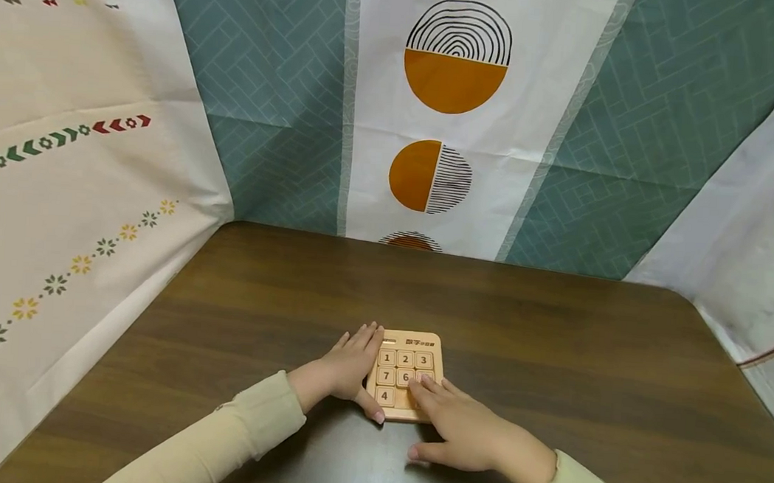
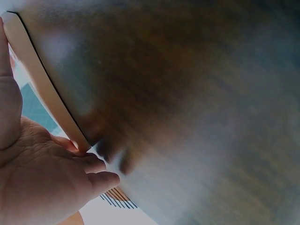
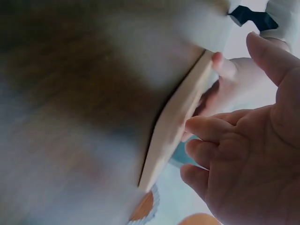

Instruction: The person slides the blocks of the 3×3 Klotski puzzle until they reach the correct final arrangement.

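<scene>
A wooden number sliding puzzle (image 1: pixel 438 359) lies flat on the table, its tiles marked 1, 2, 3, 7, 6 and 4 in sight. My left hand (image 1: pixel 350 365) holds its left side, the thumb at the near corner and the index finger at the far one. Over the lower right of the puzzle is my right hand (image 1: pixel 465 427), fingers extended, fingertips on the tiles beside the 6 tile (image 1: pixel 405 376); they hide part of the tray. In the left wrist view, the wooden edge (image 2: pixel 51 89) runs between thumb and fingers. The right wrist view shows relaxed right fingers (image 3: pixel 201 129) by the puzzle's edge.
The dark brown wooden table (image 1: pixel 278 286) extends around the puzzle. Behind it hangs a teal and white cloth (image 1: pixel 382 101) with orange half circles. A white patterned cloth (image 1: pixel 67 141) hangs at the left, and a pale cloth (image 1: pixel 754 220) at the right.
</scene>
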A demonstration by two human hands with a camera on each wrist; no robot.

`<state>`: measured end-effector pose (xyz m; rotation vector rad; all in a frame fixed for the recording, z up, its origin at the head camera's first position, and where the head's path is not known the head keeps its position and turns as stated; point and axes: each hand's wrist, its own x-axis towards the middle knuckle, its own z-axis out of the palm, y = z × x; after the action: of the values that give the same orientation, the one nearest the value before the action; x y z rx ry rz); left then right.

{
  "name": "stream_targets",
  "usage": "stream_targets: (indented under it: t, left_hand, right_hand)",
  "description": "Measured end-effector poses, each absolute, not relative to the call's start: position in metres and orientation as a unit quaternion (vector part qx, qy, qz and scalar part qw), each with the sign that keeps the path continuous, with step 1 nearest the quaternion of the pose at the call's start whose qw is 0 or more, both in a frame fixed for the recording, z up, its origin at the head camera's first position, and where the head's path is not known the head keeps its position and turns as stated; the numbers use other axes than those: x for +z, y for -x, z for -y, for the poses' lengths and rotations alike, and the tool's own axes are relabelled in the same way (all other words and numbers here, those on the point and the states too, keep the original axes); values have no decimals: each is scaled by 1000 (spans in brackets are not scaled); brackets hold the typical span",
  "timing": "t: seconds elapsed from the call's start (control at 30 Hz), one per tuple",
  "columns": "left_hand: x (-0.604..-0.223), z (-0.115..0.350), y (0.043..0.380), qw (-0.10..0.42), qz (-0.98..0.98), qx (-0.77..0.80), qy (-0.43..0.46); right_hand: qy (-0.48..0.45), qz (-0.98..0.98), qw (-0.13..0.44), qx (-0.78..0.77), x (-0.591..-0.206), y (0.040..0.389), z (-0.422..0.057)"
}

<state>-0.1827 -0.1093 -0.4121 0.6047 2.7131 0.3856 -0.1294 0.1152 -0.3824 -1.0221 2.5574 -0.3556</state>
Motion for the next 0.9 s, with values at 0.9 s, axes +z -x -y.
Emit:
stream_targets:
  t: [0.9]
  left_hand:
    - [-410, 108, 181, 175, -953, 134, -206]
  right_hand:
    - [355, -901, 197, -152, -382, 118, -118]
